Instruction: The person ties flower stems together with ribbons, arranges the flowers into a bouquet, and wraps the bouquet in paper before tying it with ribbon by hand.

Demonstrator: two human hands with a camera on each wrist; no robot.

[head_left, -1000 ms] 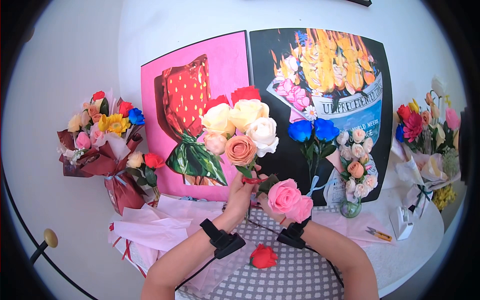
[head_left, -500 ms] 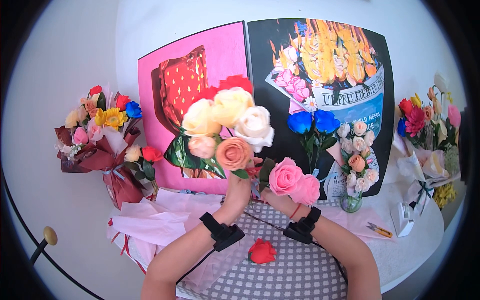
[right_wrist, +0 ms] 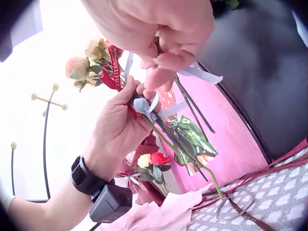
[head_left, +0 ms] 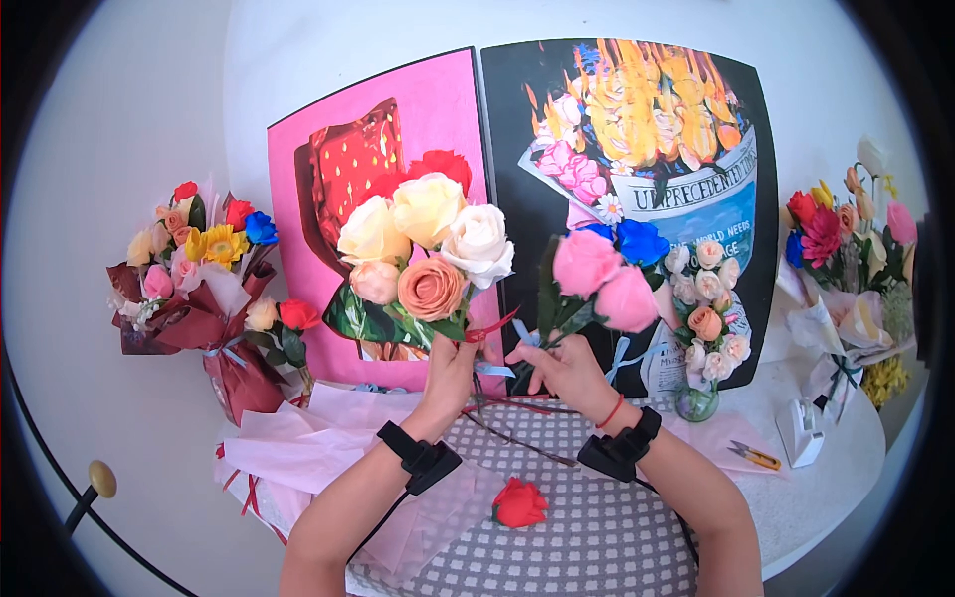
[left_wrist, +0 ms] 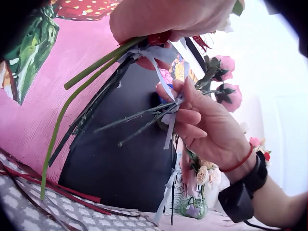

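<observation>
My left hand grips the stems of a bunch of cream, white, peach and red roses. A red printed ribbon and a pale blue ribbon bow go round those stems just at the hand. To its right, my right hand pinches the stems of two pink roses, whose blooms stand above the fingers. Another pale blue ribbon is tied on the pink roses' stems, which point toward the left bunch's green stems in the left wrist view.
A loose red rose head lies on the checked cloth. Pink wrapping paper covers the left side. Blue roses, a glass vase, snips and a tape dispenser stand or lie rightward. Wrapped bouquets flank two paintings.
The pink roses have risen from a low, tilted pose to upright in my right hand, now in front of the blue ones. My left hand and its bunch have shifted left, and the hands have parted.
</observation>
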